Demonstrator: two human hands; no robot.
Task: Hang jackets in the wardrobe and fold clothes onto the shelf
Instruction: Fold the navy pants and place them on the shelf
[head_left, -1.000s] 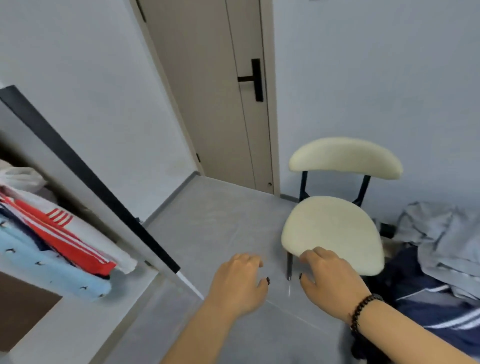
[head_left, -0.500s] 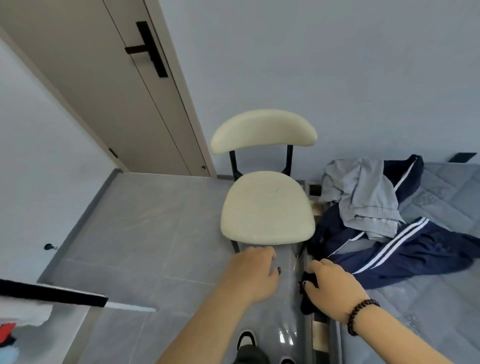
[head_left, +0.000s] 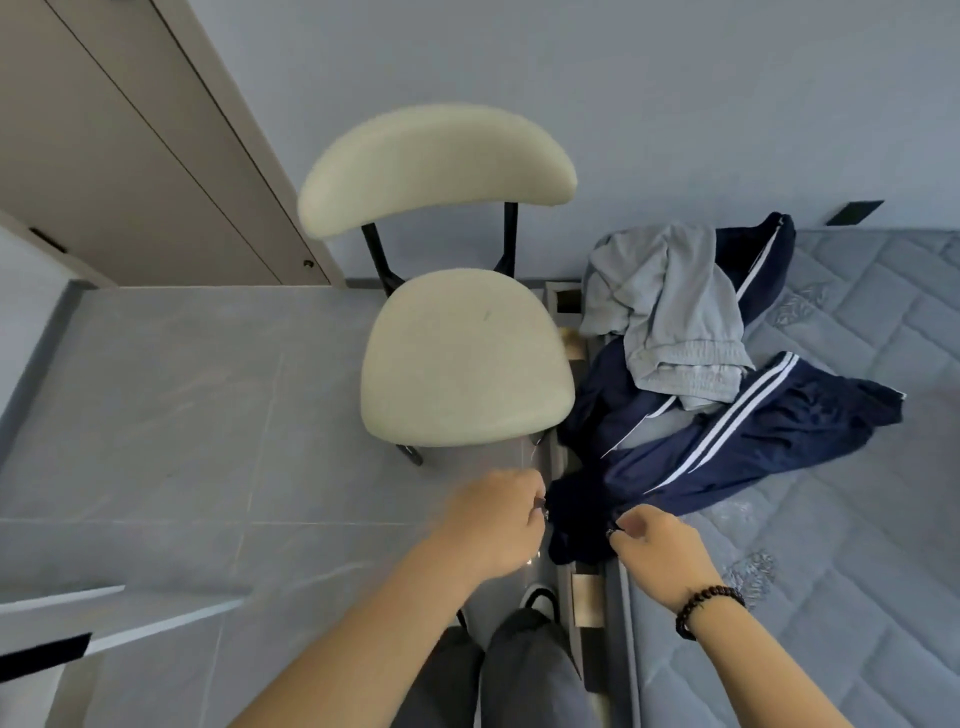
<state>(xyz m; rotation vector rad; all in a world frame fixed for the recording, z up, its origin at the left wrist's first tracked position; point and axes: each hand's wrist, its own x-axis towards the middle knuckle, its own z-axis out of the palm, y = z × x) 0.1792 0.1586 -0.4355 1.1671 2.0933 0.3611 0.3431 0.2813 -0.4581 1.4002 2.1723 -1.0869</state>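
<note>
A navy jacket with white stripes (head_left: 727, 441) lies crumpled on the blue mattress (head_left: 857, 519), its near end hanging over the bed's edge. A light grey garment (head_left: 670, 312) is heaped on top of it at the back. My left hand (head_left: 498, 525) has its fingertips curled on the left side of the jacket's near end. My right hand (head_left: 660, 545), with a dark bead bracelet on the wrist, pinches the same end from the right.
A cream chair (head_left: 462, 358) with black legs stands on the grey tiled floor just left of the bed. A beige door (head_left: 130, 156) is at the back left. The wardrobe's edge (head_left: 62, 629) shows at the lower left. My legs and a shoe are below.
My view swung right, from the wardrobe shelf with folded clothes to the bed. Both hands moved from in front of the chair to the jacket's near end and took hold of it.
</note>
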